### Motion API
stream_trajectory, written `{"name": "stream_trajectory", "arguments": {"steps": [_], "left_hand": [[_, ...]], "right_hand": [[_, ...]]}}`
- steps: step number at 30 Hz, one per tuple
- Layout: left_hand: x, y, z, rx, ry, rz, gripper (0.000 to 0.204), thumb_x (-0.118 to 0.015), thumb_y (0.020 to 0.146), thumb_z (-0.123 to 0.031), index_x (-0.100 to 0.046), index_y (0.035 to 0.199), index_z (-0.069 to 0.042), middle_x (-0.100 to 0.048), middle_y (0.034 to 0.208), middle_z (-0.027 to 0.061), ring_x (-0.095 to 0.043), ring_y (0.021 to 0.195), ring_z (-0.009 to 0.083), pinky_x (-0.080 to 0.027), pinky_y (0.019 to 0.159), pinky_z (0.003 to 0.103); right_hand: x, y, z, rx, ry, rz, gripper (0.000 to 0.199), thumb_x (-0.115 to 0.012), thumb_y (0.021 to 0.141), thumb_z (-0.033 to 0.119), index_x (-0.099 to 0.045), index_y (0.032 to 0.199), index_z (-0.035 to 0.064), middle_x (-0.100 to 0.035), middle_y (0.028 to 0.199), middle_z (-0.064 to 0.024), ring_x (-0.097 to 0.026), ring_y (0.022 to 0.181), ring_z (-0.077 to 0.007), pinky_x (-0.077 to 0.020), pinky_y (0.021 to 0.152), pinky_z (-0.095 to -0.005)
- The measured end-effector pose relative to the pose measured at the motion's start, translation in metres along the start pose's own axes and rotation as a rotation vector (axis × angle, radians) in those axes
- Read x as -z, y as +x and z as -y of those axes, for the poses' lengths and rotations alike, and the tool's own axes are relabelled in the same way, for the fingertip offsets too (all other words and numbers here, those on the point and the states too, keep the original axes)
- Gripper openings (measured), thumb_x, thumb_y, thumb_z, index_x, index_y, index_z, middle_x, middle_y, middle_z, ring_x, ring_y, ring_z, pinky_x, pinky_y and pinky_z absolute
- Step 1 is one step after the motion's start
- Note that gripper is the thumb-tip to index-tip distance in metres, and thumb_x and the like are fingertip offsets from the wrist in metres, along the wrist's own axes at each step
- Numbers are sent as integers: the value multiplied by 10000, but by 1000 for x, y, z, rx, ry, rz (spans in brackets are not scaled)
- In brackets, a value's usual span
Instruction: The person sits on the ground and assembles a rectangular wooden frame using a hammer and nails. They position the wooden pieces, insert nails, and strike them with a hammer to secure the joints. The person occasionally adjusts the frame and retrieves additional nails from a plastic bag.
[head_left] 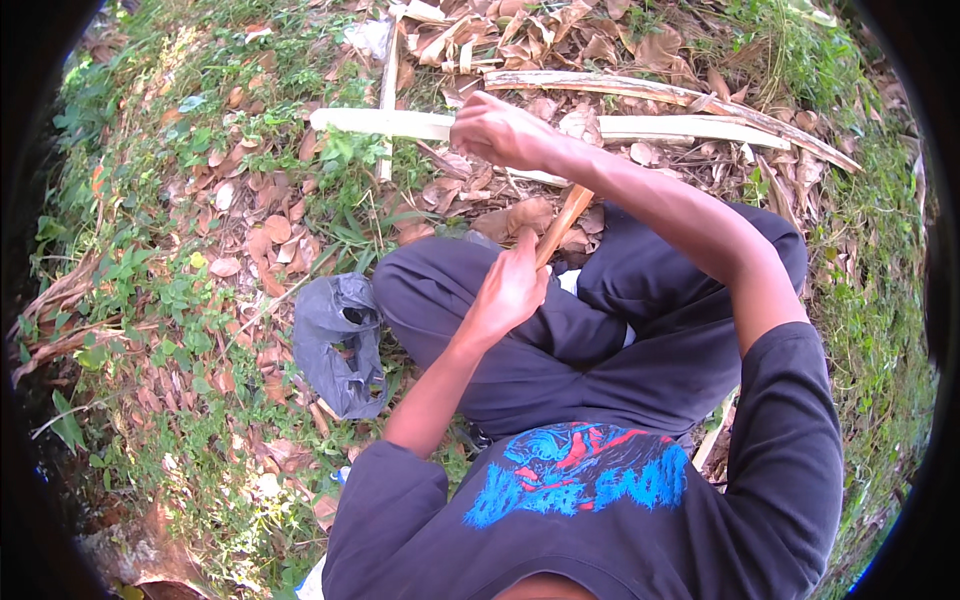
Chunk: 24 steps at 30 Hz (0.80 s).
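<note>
Near side: crossed legs under the work, probably so both hands can brace over the lap. Dark plastic bag on the ground just left of the knee, likely parked there for easy reach.

Left hand: closed round the lower part of the brown stick, which slants up and right above the legs. Low grip presumably keeps the upper part free.

Right hand: reaches across, curled into a near fist on the pale strip, probably to steady it; finger detail unclear. Another pale length shows past the forearm; can't tell if same piece.

Far: bark-edged strip, then dry leaves.
</note>
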<state>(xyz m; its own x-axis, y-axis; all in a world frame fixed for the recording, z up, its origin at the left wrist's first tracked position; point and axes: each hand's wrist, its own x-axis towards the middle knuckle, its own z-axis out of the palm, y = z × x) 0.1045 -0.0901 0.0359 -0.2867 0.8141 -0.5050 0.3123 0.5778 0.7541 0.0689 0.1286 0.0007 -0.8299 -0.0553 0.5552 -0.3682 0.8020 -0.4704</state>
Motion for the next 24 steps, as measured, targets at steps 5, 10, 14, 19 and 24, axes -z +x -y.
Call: {"name": "stream_trajectory", "arguments": {"steps": [5,10,14,19,24], "left_hand": [[-22,11,13,-207,169,-179,391,-619,904,-75,-453,1234,52,-639,908,337,-625,926,521,-492,772,569],[-21,-3,-5,-217,437,-239,424,-667,891,-92,-524,1279,2,-666,1003,284,-645,912,487,-517,760,529],[-6,-49,10,-445,495,-308,436,-705,876,-127,-579,1283,-34,-693,1028,214,-665,897,439,-541,793,476],[56,-133,24,-122,191,-156,417,-763,838,-159,-668,1201,24,-729,1054,194,-723,929,303,-543,852,370],[62,-216,107,229,72,-756,412,-751,879,-213,-675,1185,52,-727,992,180,-704,852,270,-532,811,375]], "right_hand": [[13,5,0,-141,60,-17,74,-653,905,121,-642,949,61,-635,1034,-108,-617,981,-301,-492,914,-422],[15,4,-4,-208,77,1,137,-629,957,191,-661,1028,79,-589,1246,-132,-611,1155,-333,-511,995,-422],[16,8,-10,-329,182,49,152,-612,963,170,-650,1074,73,-676,1143,-158,-666,1115,-329,-533,962,-435],[16,1,-16,-412,277,48,182,-600,974,171,-633,1121,68,-732,1066,-167,-715,1070,-313,-566,888,-441],[16,6,-22,-446,291,50,190,-615,979,195,-631,1105,54,-724,1141,-153,-714,1066,-293,-554,904,-424]]}}
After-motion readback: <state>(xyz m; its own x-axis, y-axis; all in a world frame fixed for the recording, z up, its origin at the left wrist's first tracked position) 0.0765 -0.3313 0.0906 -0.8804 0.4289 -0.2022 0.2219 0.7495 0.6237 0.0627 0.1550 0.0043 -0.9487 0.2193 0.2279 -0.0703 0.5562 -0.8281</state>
